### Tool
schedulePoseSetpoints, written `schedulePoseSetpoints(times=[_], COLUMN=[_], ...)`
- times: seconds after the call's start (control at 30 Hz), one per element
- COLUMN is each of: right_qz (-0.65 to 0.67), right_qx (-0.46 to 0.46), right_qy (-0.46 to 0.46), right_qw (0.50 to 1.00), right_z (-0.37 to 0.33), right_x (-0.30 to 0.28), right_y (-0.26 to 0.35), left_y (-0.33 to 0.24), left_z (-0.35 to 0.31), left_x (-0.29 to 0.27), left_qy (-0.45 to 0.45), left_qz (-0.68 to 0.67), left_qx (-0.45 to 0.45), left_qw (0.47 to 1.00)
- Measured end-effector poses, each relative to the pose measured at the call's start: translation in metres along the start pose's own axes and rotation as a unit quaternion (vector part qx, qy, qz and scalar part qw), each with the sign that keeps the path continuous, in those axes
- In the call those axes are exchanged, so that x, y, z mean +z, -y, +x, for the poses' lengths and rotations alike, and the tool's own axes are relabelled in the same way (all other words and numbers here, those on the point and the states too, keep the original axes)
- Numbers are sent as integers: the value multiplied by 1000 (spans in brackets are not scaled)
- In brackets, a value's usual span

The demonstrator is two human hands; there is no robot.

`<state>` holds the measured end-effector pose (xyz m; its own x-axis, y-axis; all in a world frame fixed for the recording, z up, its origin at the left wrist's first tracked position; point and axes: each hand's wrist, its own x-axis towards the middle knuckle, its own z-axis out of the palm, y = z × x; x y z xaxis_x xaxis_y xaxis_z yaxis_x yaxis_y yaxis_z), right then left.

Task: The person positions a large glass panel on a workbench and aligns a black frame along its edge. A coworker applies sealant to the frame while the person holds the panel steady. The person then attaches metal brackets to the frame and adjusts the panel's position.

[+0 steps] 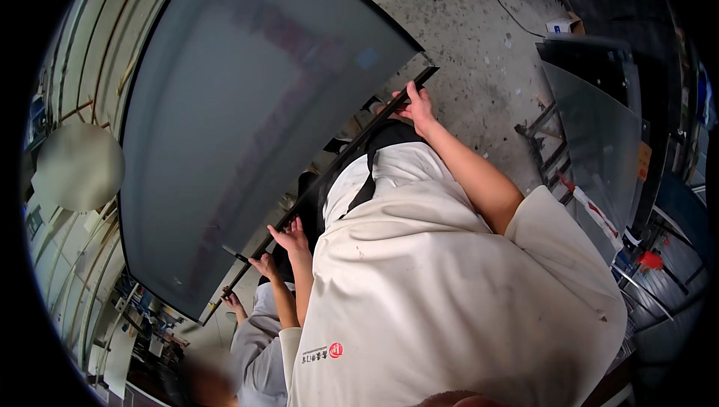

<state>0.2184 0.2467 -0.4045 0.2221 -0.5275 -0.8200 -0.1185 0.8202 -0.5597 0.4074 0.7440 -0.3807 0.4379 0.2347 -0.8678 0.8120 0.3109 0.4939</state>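
A long black frame bar [352,149] runs slantwise in front of me, along the near side of a large grey glass pane [225,100] with black edging. A narrow gap shows between bar and pane. Near the bar's far right end, my right hand [416,109] is closed around it, thumb on top. Lower down, my left hand [292,236] supports the bar from beneath, its fingers partly hidden. Beside it, a co-worker's hand [264,265] is at the bar, near a slim item with a dark end [235,254]. The co-worker's other hand [234,304] is at the lower end.
The co-worker in a grey shirt [258,347] stands close on my left. Glass sheets [592,122] lean on a dark rack at the right. A speckled concrete floor [472,40] lies beyond the bar. Long pale profiles [90,40] line the far left.
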Motion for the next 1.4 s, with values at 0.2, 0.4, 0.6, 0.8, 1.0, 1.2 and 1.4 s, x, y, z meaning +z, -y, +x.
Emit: schedulePoseSetpoints(times=[0.2, 0.4, 0.6, 0.8, 1.0, 1.2, 1.4], right_qz=[14, -9, -49, -58, -64, -78, -127], right_qx=[-2, 7, 13, 27, 75, 89, 125], right_qy=[-11, 14, 7, 40, 36, 67, 114], right_qw=[1000, 1000, 999, 997, 995, 991, 977], right_z=[0, 1, 9, -1, 27, 75, 87], right_x=[3, 3, -2, 0, -50, -79, -90], right_y=[2, 7, 6, 23, 17, 27, 46], left_y=[-4, -3, -1, 21, 35, 67, 75], left_z=[2, 15, 15, -1, -28, 6, 17], left_x=[0, -9, -4, 3, 48, 89, 100], left_qy=[-13, -22, -22, -75, -24, -102, -152], left_qz=[6, -3, -9, -61, -59, -270, -311], left_qx=[-18, -27, -21, -23, -18, 28, 50], left_qw=[1000, 999, 999, 995, 998, 957, 937])
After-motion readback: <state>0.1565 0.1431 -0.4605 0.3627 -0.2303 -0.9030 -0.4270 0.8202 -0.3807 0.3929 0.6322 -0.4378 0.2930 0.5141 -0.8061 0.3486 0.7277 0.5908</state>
